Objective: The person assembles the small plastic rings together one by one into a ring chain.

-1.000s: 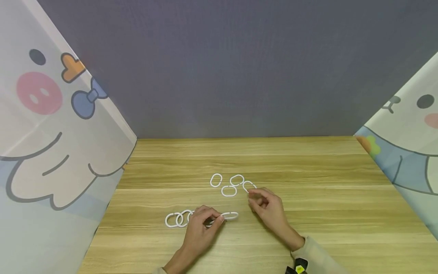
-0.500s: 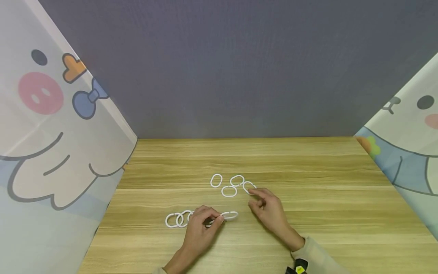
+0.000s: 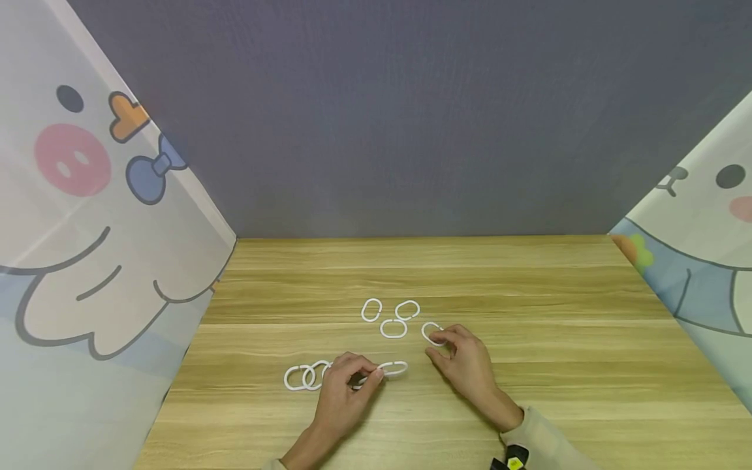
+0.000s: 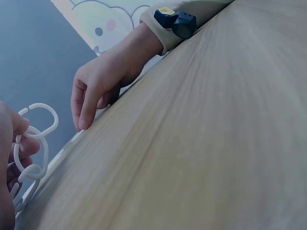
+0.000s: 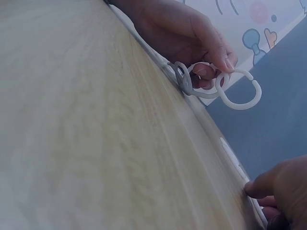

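Observation:
My left hand [image 3: 348, 391] pinches a white plastic chain link [image 3: 405, 367] between thumb and index finger. In the right wrist view, that C-shaped link [image 5: 259, 95] is raised off the table and hooked through another. More joined links [image 3: 286, 378] trail out on the table to the left; the middle of the chain is hidden by the hand. My right hand [image 3: 467, 365] rests a fingertip on a loose link [image 3: 431, 323] lying flat on the table. Its thumb stands apart from that link in the head view.
Several loose white links lie on the wooden table [image 3: 529, 281]: one at the left [image 3: 363, 311], one at the back [image 3: 408, 301], and one just in front of it [image 3: 393, 337]. A grey panel [image 3: 411, 130] rises behind, with cartoon-printed walls on both sides.
The right index finger has drawn the loose link slightly right and nearer, away from the other loose links. My left hand has hardly moved and still holds its link.

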A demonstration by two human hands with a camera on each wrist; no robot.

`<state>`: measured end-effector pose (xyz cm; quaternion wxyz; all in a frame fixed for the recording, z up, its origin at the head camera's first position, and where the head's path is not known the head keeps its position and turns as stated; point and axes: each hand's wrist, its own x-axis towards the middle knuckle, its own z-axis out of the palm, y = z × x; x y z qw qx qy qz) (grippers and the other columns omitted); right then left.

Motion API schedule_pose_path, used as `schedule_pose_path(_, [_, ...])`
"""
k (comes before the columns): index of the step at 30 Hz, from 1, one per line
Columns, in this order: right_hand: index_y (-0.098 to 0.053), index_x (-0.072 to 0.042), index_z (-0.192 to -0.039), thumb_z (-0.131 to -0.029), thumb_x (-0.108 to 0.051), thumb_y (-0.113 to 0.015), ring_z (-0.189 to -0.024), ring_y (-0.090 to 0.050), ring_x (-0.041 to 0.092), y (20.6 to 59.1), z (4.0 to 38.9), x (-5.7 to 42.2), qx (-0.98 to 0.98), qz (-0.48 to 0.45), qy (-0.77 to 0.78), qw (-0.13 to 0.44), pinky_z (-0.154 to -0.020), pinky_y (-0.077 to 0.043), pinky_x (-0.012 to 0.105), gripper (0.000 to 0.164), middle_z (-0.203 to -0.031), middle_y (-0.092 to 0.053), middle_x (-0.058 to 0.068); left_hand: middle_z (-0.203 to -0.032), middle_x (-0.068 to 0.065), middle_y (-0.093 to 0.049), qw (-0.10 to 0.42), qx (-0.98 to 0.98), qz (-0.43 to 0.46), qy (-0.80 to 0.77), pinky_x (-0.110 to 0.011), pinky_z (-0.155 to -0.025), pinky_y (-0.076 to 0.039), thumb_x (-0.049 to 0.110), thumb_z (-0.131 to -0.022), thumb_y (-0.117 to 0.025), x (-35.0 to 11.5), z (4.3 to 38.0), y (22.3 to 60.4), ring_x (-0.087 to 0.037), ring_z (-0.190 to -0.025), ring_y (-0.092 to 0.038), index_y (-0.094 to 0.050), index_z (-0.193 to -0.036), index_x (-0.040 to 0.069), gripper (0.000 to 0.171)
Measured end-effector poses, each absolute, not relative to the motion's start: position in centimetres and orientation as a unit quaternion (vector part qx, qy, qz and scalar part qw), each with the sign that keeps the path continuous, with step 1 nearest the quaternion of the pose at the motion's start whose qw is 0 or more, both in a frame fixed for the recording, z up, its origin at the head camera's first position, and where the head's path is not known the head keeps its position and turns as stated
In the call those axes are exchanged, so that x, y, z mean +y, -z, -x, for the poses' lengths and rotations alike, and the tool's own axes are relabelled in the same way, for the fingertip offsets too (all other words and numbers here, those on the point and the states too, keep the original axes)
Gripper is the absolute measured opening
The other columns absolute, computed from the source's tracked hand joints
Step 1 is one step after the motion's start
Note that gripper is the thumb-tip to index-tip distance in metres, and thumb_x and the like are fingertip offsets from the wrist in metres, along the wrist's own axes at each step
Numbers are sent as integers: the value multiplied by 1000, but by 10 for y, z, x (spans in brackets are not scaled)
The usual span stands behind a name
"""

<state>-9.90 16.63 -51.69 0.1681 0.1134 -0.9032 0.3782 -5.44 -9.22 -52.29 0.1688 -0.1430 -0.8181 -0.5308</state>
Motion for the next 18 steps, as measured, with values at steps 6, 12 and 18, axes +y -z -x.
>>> schedule_pose_path(6, [-82,-16,-87,-80,-5,-98,-65,-48,-2,516,99,166,-911,-116,-357,173,-56,-43,24,21,-86,-70,-5,-87,20,-71,168,-818,143,532,-26,-71,-56,8,-90,-89,-92,54,522,-3,-83,-63,-80,-85,28,22])
schedule_pose_path(12, [-79,-19,-87,-83,-4,-96,-66,-47,-3,518,98,165,-912,-134,-344,177,-56,-42,23,24,-86,-66,-10,-87,20,-70,170,-818,143,530,-26,-70,-56,8,-90,-90,-92,54,522,-2,-82,-62,-79,-84,28,23])
schedule_pose_path(18, [-75,-16,-91,-86,0,-93,-67,-48,-5,522,98,166,-889,-170,-380,192,-55,-42,19,25,-84,-62,-11,-86,19,-70,171,-815,146,534,-26,-69,-56,8,-90,-89,-92,55,524,-2,-81,-62,-79,-85,26,22])
